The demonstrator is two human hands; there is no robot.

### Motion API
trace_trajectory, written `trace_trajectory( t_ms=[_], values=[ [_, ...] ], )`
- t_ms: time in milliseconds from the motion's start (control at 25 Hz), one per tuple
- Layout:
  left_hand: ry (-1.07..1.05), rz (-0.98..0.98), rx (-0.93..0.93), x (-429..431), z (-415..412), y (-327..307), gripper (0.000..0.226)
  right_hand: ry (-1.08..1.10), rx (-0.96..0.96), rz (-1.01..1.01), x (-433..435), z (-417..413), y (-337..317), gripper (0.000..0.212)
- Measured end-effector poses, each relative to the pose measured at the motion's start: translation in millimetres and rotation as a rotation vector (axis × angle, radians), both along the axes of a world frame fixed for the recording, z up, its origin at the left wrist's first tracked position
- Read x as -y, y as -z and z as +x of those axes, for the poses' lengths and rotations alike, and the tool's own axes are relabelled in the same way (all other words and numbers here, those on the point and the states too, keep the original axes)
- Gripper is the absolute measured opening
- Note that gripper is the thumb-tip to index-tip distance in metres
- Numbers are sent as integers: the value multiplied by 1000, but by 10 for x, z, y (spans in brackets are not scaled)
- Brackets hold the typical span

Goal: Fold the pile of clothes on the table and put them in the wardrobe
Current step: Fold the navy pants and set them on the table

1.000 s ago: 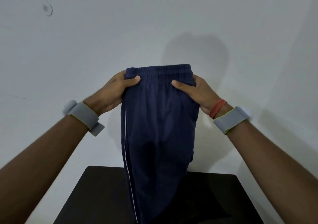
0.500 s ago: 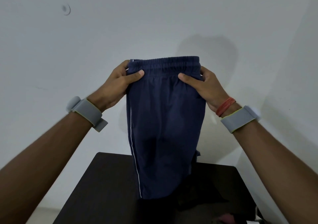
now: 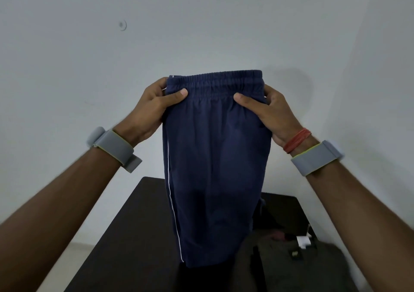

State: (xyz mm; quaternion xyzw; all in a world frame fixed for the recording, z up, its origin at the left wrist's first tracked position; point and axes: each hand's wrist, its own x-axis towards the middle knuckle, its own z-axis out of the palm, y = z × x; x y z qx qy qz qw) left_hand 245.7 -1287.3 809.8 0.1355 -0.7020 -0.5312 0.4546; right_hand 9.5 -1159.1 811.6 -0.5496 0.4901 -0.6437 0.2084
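left hand (image 3: 152,110) clamped on shorts (image 3: 215,168) at waistband's left end, thumb in front, fingers behind. shorts hang upright in the air, white stripe down left side, hem over counter (image 3: 134,235) middle. right hand (image 3: 271,114) grips waistband's right end the same way. dark pile (image 3: 291,258) by counter's right edge

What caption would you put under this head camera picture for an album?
Left hand and right hand hold navy shorts by the waistband above a dark table.
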Motion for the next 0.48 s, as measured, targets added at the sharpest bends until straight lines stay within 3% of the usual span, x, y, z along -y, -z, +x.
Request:
trace_trajectory(
  t_ms=[480],
  values=[
    [154, 12, -41, -2003, 1410, 202, 33, 74, 48, -20, -2144, 1588, 266, 40]
  ],
)
